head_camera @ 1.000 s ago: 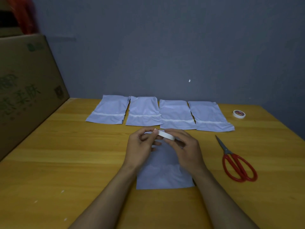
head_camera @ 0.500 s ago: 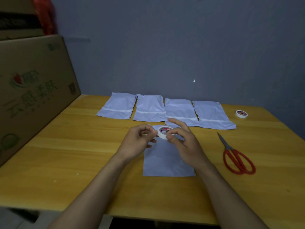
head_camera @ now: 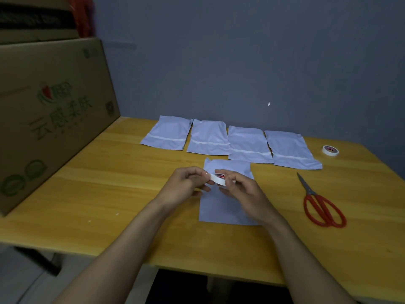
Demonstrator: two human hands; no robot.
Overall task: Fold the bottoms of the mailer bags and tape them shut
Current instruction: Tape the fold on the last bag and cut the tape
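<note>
Tape roll (head_camera: 218, 178): white, red print on the core, held in the air between both hands, over the far half of the loose mailer bag (head_camera: 225, 209).

Left hand (head_camera: 186, 187): thumb and forefinger pinched together on the roll's left edge, remaining fingers curled beneath.

Right hand (head_camera: 243, 194): fingers curled round the roll's right side. Whether the left fingertips have a free end of tape or only the rim, cannot tell; the frame is soft there.

Loose mailer bag: lies flat on the table (head_camera: 109, 183), front middle, long side running away from the person. Right hand and wrist cover part of its right side. Its far left corner is slightly lifted.

Row of four mailer bags (head_camera: 248, 143): just behind the loose bag, side by side near the wall, neighbouring edges touching or barely overlapping. Each carries a white strip across it towards its near end.

Second tape roll (head_camera: 330, 150): lying flat, far right of the table, apart from the row's right end.

Scissors (head_camera: 322, 207): red handles, blades closed and pointing away, right of the loose bag and well apart from it.

Cardboard box (head_camera: 50, 119): large, green print, standing along the table's left edge.
</note>
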